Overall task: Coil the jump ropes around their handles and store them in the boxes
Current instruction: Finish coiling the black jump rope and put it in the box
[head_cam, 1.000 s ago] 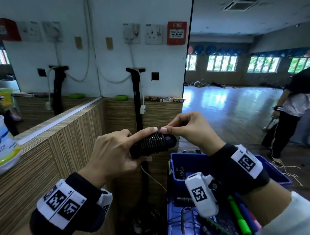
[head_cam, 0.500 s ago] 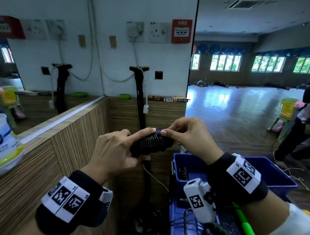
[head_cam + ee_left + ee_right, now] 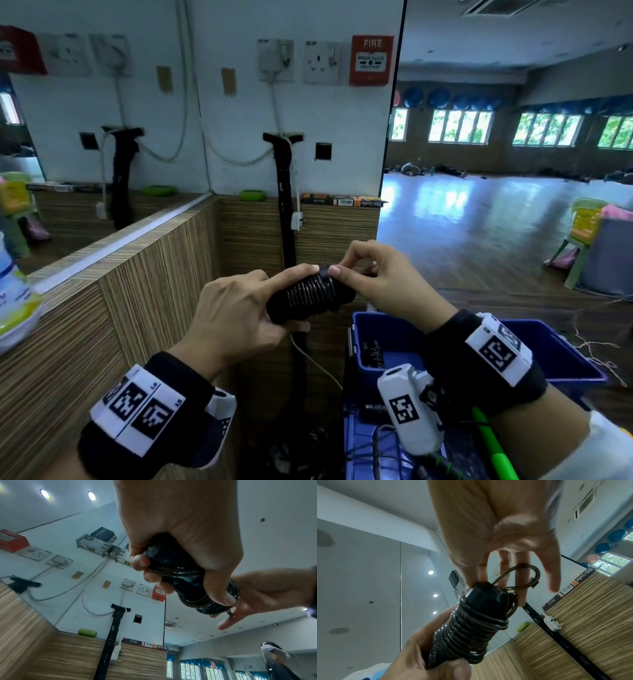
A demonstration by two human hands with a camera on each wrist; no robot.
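Left hand (image 3: 236, 318) curled round coiled rope (image 3: 310, 294) on its handles above the box (image 3: 561, 356), steadying the turns while right hand (image 3: 380, 281) pinches the free end (image 3: 529, 574), apparently for tucking.

wooden ledge (image 3: 329, 214), green dish (image 3: 252, 195), perhaps flat cartons (image 3: 344, 199)

right hand (image 3: 380, 278) nearer the coil, person at right gone

- At the frame's centre, the left hand (image 3: 180, 524) grips black handles (image 3: 173, 566) wound with rope (image 3: 202, 601).
- At the right edge, the right hand (image 3: 267, 592) touches the coil's end.
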